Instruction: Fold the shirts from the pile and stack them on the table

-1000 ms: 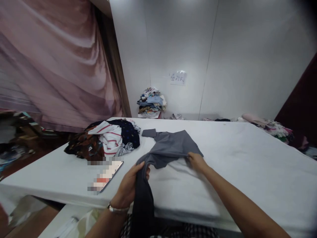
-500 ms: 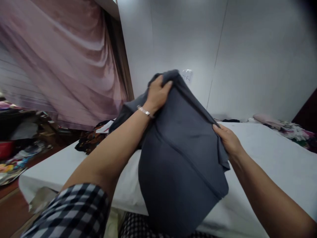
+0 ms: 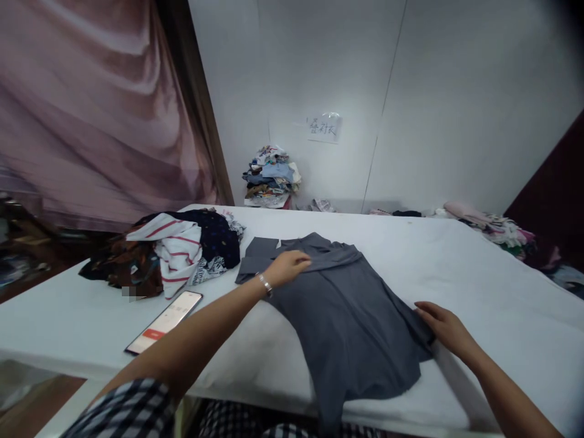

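A dark grey long-sleeved shirt (image 3: 351, 310) lies spread on the white-covered table (image 3: 493, 267), its collar end away from me and one lower part hanging over the near edge. One sleeve stretches leftward across its upper part. My left hand (image 3: 288, 266) is over that sleeve near the collar, fingers loosely bent and seemingly holding nothing. Beside the shirt's right edge, close to the other sleeve, is my right hand (image 3: 442, 328), with its fingers stretched out and apart from each other.
A heap of clothes (image 3: 177, 249), with a red-striped white piece on top, lies left. Nearer me rests a lit phone (image 3: 166, 321). At the back stand a stack of folded clothes (image 3: 272, 176) and, to the right, a clothes pile (image 3: 497, 228). A paper sign (image 3: 325, 128) hangs on the wall.
The shirt, held up and bunched in both hands before, is now laid out on the table. Both hands have come down and loosened from the cloth. The view has shifted, revealing the phone.
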A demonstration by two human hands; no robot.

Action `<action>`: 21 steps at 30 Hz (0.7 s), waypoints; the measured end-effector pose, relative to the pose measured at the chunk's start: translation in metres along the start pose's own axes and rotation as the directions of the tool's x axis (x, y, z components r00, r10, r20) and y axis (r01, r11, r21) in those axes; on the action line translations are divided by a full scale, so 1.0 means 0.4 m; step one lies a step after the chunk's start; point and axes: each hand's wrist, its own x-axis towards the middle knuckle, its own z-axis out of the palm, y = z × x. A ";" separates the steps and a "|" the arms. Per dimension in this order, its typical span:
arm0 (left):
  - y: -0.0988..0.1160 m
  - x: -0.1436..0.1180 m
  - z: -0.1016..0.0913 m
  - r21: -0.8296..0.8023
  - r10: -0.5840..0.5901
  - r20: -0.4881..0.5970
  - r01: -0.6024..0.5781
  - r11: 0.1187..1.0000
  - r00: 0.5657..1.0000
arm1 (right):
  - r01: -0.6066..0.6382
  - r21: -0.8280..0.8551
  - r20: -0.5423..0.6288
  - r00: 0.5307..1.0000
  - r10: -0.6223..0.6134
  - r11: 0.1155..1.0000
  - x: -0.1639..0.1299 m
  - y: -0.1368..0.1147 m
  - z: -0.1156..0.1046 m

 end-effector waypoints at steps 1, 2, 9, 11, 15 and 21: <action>-0.055 -0.041 0.008 0.039 -0.138 -0.068 0.141 0.989 0.988 | 0.033 -0.021 -0.002 0.999 -0.033 0.999 0.013 -0.012 0.004; -0.104 -0.079 0.013 0.083 -0.255 -0.131 0.267 0.960 0.958 | 0.077 -0.036 0.011 0.997 -0.077 0.996 0.031 -0.035 0.015; -0.251 -0.183 0.020 0.313 -0.542 -0.318 0.626 0.715 0.778 | 0.503 -0.198 0.363 0.835 -0.414 0.841 0.175 -0.354 0.290; -0.259 -0.160 0.015 0.318 -0.576 -0.323 0.659 0.681 0.751 | 0.473 -0.210 0.411 0.837 -0.361 0.856 0.203 -0.433 0.387; -0.274 -0.116 0.005 0.270 -0.627 -0.308 0.697 0.664 0.716 | 0.365 -0.114 0.353 0.884 -0.305 0.924 0.284 -0.516 0.477; -0.306 -0.131 0.020 0.307 -0.607 -0.315 0.684 0.662 0.729 | 0.142 0.103 -0.051 0.989 -0.137 0.984 0.498 -0.461 0.281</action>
